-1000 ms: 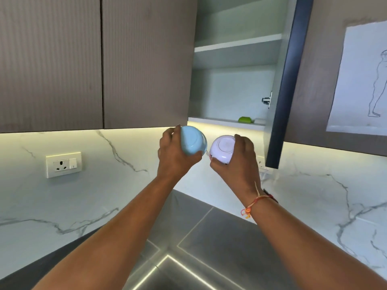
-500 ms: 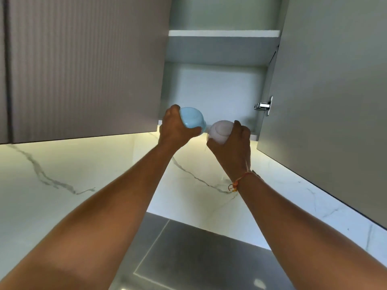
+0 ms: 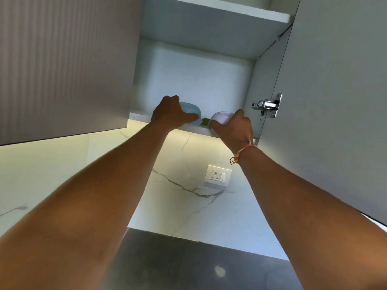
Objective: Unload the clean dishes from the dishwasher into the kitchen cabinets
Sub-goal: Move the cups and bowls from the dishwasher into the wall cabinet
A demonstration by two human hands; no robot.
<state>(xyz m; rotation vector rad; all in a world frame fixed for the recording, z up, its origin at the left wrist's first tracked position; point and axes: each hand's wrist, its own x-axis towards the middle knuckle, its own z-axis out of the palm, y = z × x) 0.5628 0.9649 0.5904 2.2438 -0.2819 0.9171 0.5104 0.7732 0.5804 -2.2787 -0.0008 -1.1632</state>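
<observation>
Both bowls sit at the front lip of the lowest cabinet shelf [image 3: 188,129], so the move ahead is a push straight back. The left hand [image 3: 172,115] clasps the blue bowl [image 3: 191,110], the right hand [image 3: 234,127] the white bowl [image 3: 222,117], a green item [image 3: 204,121] between them. Each seems mouth-up (round, no long axis).

You look up at the lower shelf [image 3: 194,129] of the open cabinet, a white board seen from below its front edge. On it you see a light blue bowl [image 3: 191,110] at the left, a white bowl [image 3: 222,117] at the right, and a small green thing [image 3: 204,121] between them. The upper shelf [image 3: 230,12] shows only its underside.
</observation>
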